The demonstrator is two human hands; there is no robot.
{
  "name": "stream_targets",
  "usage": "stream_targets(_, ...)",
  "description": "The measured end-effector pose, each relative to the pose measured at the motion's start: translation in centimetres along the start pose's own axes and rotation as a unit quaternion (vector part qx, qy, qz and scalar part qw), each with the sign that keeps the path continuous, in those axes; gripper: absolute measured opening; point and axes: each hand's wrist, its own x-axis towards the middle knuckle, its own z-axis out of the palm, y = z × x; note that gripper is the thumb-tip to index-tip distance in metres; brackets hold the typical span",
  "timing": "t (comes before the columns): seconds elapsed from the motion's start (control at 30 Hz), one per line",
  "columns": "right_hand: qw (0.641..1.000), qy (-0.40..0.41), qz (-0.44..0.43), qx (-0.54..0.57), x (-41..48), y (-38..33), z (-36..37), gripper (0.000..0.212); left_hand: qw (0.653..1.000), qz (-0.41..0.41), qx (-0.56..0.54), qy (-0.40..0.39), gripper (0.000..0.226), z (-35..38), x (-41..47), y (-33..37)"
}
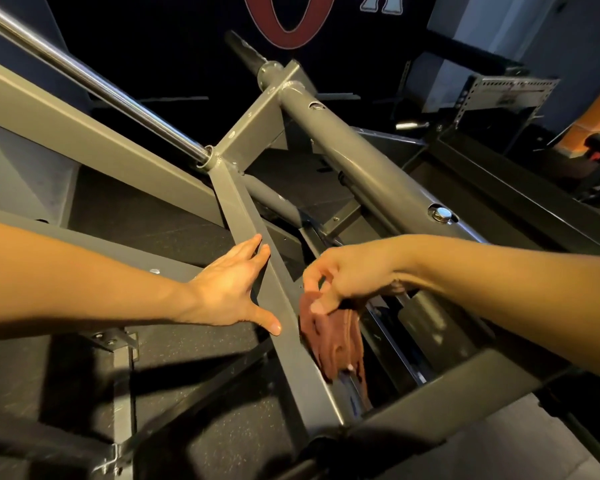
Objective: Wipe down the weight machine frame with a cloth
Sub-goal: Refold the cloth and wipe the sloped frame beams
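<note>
Grey weight machine frame (pixel 125 143) fills view, w/ diagonal bar (pixel 284 320) running center to bottom. Chrome rod (pixel 94 81) upper left, round tube (pixel 368 157) to the right. Left hand (pixel 231 292) fingers straight & spread, touching diagonal bar's left edge. Right hand (pixel 347 271) pinches brown cloth (pixel 333 337), bunched, hanging against bar's right side, just beside left thumb.

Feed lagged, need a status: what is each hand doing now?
Left hand: open, fingers straight against the grey metal frame bar.
Right hand: pinching the crumpled brown cloth.
</note>
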Motion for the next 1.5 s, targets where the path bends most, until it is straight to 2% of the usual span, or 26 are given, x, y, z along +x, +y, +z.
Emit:
stream_targets(0.1,0.996,0.077,0.026,0.029,0.2,-1.2,-2.4,0.004,1.000,-0.001,-0.008,-0.004,0.149,0.0,-0.1,0.0)
stream_targets(0.17,0.986,0.159,0.046,-0.018,0.8,-1.6,-3.6,0.005,1.000,0.001,-0.010,-0.004,0.148,0.0,-0.1,0.0)
stream_targets(0.23,0.965,0.241,0.061,-0.087,1.7,-1.6,-3.9,0.016,1.000,0.002,-0.010,-0.003,0.148,0.0,0.0,-0.1)
stream_targets(0.3,0.955,0.272,0.056,-0.104,2.6,-1.4,-3.3,0.021,1.000,0.002,-0.008,-0.004,0.147,0.0,0.0,-0.2)
stream_targets(0.4,0.966,0.239,0.017,-0.095,3.5,-1.2,-1.0,0.021,1.000,0.003,-0.008,-0.001,0.148,0.2,0.0,-0.4)
stream_targets(0.5,0.974,0.197,-0.059,-0.098,2.8,-1.4,0.5,0.006,1.000,0.003,-0.003,0.000,0.150,0.2,0.0,-0.3)
stream_targets(0.57,0.981,0.149,-0.078,-0.096,2.0,-1.3,0.5,0.011,1.000,0.001,0.000,-0.001,0.150,0.2,0.0,-0.3)
stream_targets(0.67,0.995,-0.024,-0.048,-0.085,0.9,-0.9,-0.1,0.012,1.000,0.001,0.004,0.002,0.151,0.2,0.1,-0.3)
stream_targets(0.73,0.990,-0.127,-0.012,-0.062,0.7,-0.8,-0.6,0.009,1.000,0.002,0.003,0.005,0.151,0.3,0.1,-0.4)
stream_targets(0.77,0.990,-0.126,0.001,-0.066,0.6,-1.0,-1.0,0.010,1.000,0.003,0.001,0.005,0.151,0.3,0.2,-0.4)
stream_targets(0.8,0.993,-0.086,0.006,-0.083,0.6,-1.2,-1.7,0.012,1.000,0.004,0.000,0.005,0.151,0.3,0.2,-0.5)
stream_targets(0.87,0.990,0.043,0.005,-0.131,0.9,-2.0,-2.9,0.016,1.000,0.005,-0.001,0.003,0.150,0.3,0.1,-0.4)
stream_targets(0.97,0.959,0.215,0.003,-0.185,2.5,-3.3,-3.2,0.004,1.000,0.006,-0.002,0.001,0.149,0.1,0.0,-0.3)
stream_targets(1.03,0.946,0.259,-0.009,-0.195,4.2,-3.5,-2.4,0.015,1.000,0.006,0.001,0.002,0.148,0.1,0.0,-0.4)
stream_targets(1.1,0.946,0.258,-0.046,-0.191,5.3,-3.1,-1.3,0.016,1.000,0.007,-0.001,0.000,0.148,0.1,0.1,-0.4)
stream_targets(1.2,0.946,0.239,-0.091,-0.200,5.1,-2.3,-0.4,0.007,1.000,0.007,0.001,-0.001,0.149,0.1,0.0,-0.4)
stream_targets(1.5,0.962,0.073,-0.075,-0.254,0.5,-2.0,2.3,0.010,1.000,0.002,0.009,0.003,0.155,0.1,0.1,-0.2)
